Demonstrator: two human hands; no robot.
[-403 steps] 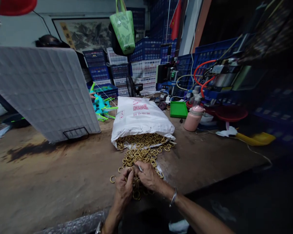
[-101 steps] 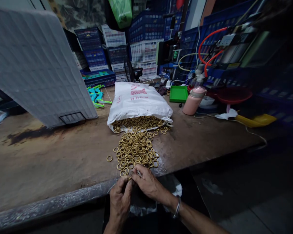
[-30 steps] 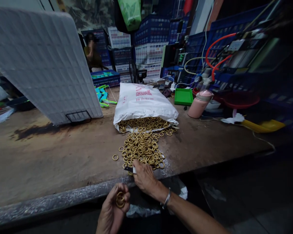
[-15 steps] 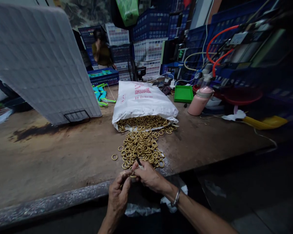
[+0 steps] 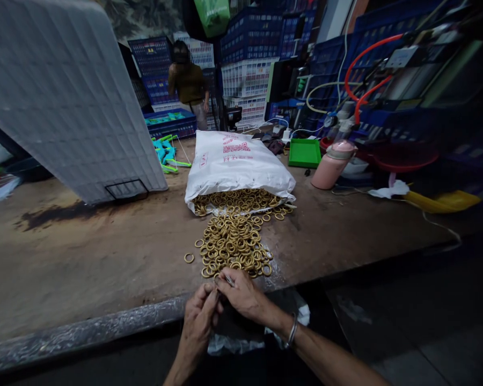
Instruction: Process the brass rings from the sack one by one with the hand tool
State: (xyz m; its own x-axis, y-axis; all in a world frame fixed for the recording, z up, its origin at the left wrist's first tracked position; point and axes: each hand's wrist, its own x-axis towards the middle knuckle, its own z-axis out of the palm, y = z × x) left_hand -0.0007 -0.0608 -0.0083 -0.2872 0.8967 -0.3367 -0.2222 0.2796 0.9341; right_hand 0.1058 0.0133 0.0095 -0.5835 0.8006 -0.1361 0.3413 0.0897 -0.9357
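Observation:
Just over the table's front edge my left hand [image 5: 199, 316] is closed in a pinch on a gold-coloured ring, mostly hidden by the fingers. My right hand [image 5: 245, 297], with a bracelet at the wrist, meets it at the fingertips. A slim tool [image 5: 229, 281] lies in that closed hand; its kind cannot be made out. Beyond both hands, a heap of gold-coloured rings [image 5: 233, 244] spreads from the open mouth of a white sack [image 5: 237, 161] with red print. One single ring [image 5: 189, 258] lies left of the heap.
A tall grey-white panel [image 5: 72, 102] stands at left. On the right are a green tray [image 5: 305, 153], a pink bottle [image 5: 333, 166] and a machine with red hoses [image 5: 402, 59]. Stacked crates [image 5: 249, 69] fill the back, where a person [image 5: 189, 80] stands.
The slim tool's dark end, which stood up above my right hand, now lies lower within the fingers. My hands stay together. The person at the back has moved right.

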